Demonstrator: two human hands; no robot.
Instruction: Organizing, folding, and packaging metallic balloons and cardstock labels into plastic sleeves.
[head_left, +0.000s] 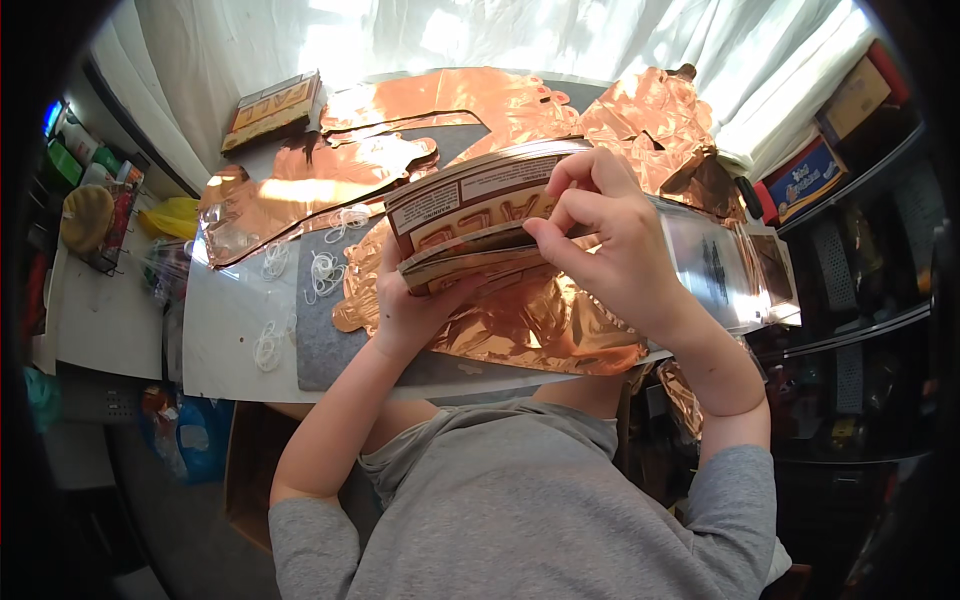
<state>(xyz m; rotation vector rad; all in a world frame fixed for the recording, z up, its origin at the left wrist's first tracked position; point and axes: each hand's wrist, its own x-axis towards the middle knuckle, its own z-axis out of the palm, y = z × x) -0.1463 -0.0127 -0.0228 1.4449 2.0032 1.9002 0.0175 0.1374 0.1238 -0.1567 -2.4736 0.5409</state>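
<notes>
My left hand (415,308) is wrapped round the lower left side of a thick stack of printed cards (455,208), brown and cream with a balloon-letter picture. The cards fan apart along a gap in the stack. At the right end, my right hand (615,235) pinches thumb and forefinger together at a card's edge, its other fingers curled. Beneath the stack lies a flat copper foil balloon (550,325), partly covered by my hands. More copper foil balloons (450,95) spread over the far side of the table.
Small coils of white string (323,275) lie on a grey mat (325,350) on the white table (225,345). Another stack of printed packs (272,112) sits at the far left. Clear plastic sleeves (715,265) are at the right, beside dark shelves (850,290). A white curtain hangs behind.
</notes>
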